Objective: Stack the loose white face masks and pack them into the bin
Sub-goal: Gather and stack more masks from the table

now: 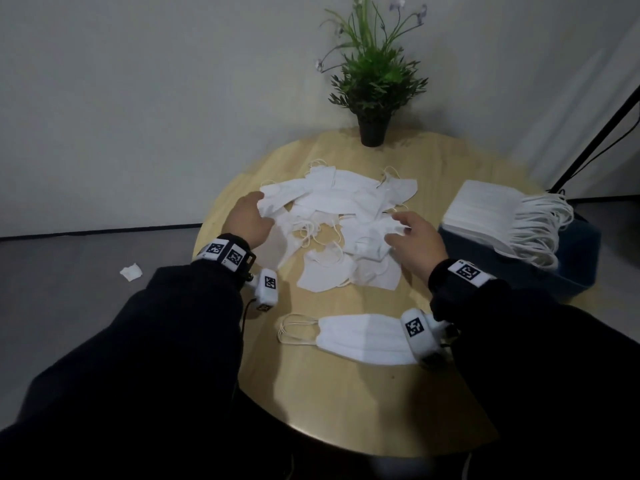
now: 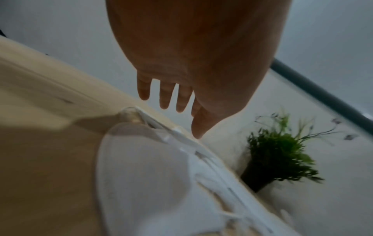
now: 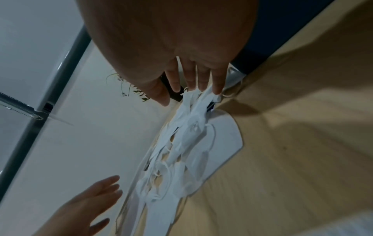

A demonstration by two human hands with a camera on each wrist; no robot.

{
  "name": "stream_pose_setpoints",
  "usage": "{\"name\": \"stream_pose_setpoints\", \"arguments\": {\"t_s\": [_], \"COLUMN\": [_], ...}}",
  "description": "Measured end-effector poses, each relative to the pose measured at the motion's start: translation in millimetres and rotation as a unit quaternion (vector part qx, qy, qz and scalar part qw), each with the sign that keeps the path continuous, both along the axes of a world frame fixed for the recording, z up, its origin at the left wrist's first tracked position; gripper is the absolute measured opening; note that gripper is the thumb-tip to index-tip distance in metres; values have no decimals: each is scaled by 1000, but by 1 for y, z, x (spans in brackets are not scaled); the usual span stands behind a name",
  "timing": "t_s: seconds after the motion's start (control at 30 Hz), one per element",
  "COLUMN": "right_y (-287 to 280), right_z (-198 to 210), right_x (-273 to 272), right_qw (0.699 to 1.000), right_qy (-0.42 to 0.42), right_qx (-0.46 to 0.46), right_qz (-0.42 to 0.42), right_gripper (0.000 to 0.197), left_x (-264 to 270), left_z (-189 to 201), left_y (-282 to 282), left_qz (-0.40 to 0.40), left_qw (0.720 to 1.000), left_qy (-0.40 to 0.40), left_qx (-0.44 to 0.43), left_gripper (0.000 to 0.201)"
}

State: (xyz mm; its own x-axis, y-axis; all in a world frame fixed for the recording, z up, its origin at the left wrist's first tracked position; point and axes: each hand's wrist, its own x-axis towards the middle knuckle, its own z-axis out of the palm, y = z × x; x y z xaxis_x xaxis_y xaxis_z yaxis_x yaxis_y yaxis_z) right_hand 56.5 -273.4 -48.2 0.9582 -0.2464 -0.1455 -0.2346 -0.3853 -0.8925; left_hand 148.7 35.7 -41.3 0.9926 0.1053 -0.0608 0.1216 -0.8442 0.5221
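A loose pile of white face masks (image 1: 339, 209) lies in the middle of the round wooden table (image 1: 346, 403). One flat mask (image 1: 363, 337) lies apart near the front. My left hand (image 1: 258, 211) reaches the pile's left edge, and the left wrist view shows this hand (image 2: 181, 118) with fingers straight just above a mask (image 2: 145, 175). My right hand (image 1: 403, 230) is at the pile's right side. In the right wrist view that hand (image 3: 181, 95) has straight fingers whose tips touch the mask loops (image 3: 191, 135). The blue bin (image 1: 519, 271) at the right carries a stacked bundle of masks (image 1: 485, 216).
A potted plant (image 1: 374, 81) stands at the table's far edge, behind the pile. A crumpled white scrap (image 1: 131, 271) lies on the floor to the left. A black stand leg (image 1: 599, 133) slants behind the bin. Bare wood shows along the front of the table.
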Motion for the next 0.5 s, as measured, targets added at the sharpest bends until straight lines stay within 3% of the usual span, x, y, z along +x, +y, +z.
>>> {"name": "stream_pose_setpoints", "arguments": {"t_s": [0.1,0.2,0.3,0.33,0.4,0.5], "right_y": [1,1,6,8,11,12], "right_z": [-5,-9,-5,-4,-4,-5], "right_x": [9,16,16,15,15,13], "right_qw": [999,990,959,948,935,955], "right_qy": [36,82,115,123,132,121], "right_qx": [8,-87,-222,-256,-285,-211], "right_qz": [12,72,132,144,165,171], "right_gripper": [50,55,24,18,28,38], "left_x": [3,4,6,5,4,1], "left_z": [-19,-20,-7,-2,13,37], "left_y": [6,10,11,12,13,10], "left_qz": [12,12,18,25,49,67], "left_qw": [993,986,988,990,997,994], "left_qy": [32,25,29,31,18,-47], "left_qx": [111,165,150,134,57,-79], "left_gripper": [59,33,12,15,18,26]}}
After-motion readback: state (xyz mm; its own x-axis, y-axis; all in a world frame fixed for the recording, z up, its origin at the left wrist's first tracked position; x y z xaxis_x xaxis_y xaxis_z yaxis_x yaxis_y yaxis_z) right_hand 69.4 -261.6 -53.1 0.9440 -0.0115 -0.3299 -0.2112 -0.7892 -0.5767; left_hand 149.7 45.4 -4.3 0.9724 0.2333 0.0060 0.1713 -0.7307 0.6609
